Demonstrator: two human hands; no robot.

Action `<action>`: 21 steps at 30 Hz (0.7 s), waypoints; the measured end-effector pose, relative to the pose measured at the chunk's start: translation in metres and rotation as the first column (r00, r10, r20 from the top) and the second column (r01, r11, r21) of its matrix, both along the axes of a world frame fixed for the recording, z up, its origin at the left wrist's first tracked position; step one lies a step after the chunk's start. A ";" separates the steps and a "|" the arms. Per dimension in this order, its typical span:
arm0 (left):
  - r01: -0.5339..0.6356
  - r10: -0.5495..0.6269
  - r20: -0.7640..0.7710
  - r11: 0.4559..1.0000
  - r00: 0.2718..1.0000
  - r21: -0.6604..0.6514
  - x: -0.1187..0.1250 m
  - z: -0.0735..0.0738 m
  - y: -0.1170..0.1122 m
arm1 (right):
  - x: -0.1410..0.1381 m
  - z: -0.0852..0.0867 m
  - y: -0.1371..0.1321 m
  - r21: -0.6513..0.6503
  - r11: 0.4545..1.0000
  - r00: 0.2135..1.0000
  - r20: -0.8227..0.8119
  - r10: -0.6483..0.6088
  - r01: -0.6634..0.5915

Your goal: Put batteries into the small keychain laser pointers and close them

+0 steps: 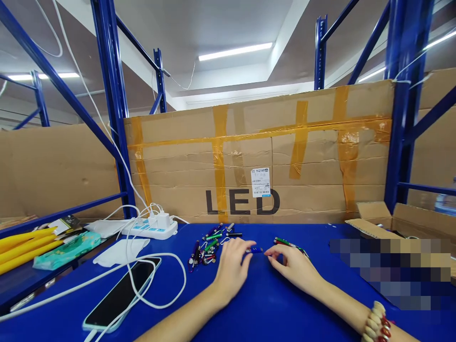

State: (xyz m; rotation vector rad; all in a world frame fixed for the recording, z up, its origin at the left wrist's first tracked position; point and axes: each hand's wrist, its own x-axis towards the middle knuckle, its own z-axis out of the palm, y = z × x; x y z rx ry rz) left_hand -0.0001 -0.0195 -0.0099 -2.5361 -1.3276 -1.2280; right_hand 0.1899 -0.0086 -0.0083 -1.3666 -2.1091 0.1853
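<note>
My left hand [232,264] pinches a small blue metallic cylinder [256,250] between thumb and fingers, just above the blue tabletop. Close to its tip, my right hand [295,266] has its thumb and index finger brought together; whether anything tiny lies between them is hidden. Behind the right hand's knuckles lie slim green and red cylinders [285,242], partly covered by the hand. Left of my left hand is a loose pile of small metallic cylinders [208,247] in purple, green, red, black and silver, some with metal clips or rings.
A phone [123,294] with a white cable lies at the left, near a white power strip [151,229]. Yellow rods [28,247] rest farther left. A large cardboard panel marked LED [192,171] stands behind the table. An open cardboard box [409,223] sits at the right.
</note>
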 end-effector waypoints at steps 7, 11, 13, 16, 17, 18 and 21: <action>0.082 -0.081 -0.061 0.996 0.995 0.023 0.024 -0.002 0.004 | -0.011 -0.006 0.012 0.041 0.999 0.994 -0.105 0.035 -0.031; 0.010 0.001 0.131 0.996 0.991 -0.083 0.027 -0.004 0.023 | -0.014 -0.006 0.014 0.105 0.994 0.984 -0.177 -0.022 0.041; -0.012 0.032 0.180 0.993 0.983 -0.116 0.027 -0.004 0.028 | -0.016 -0.004 0.012 0.167 0.983 0.983 -0.175 -0.050 0.080; -0.009 0.028 0.160 0.993 0.987 -0.118 0.026 -0.004 0.031 | -0.025 0.003 0.006 0.289 0.957 0.999 -0.035 -0.008 0.018; -0.004 0.021 0.134 0.992 0.991 -0.123 0.026 -0.005 0.031 | -0.029 0.007 0.005 0.336 0.941 1.000 0.023 0.018 -0.025; -0.002 0.017 0.107 0.990 0.994 -0.138 0.026 -0.006 0.033 | -0.036 0.011 0.004 0.382 0.921 0.996 0.073 0.044 -0.069; -0.008 0.019 0.056 0.980 0.998 -0.200 0.027 -0.012 0.041 | -0.062 0.028 0.006 0.479 0.863 0.984 0.147 0.104 -0.162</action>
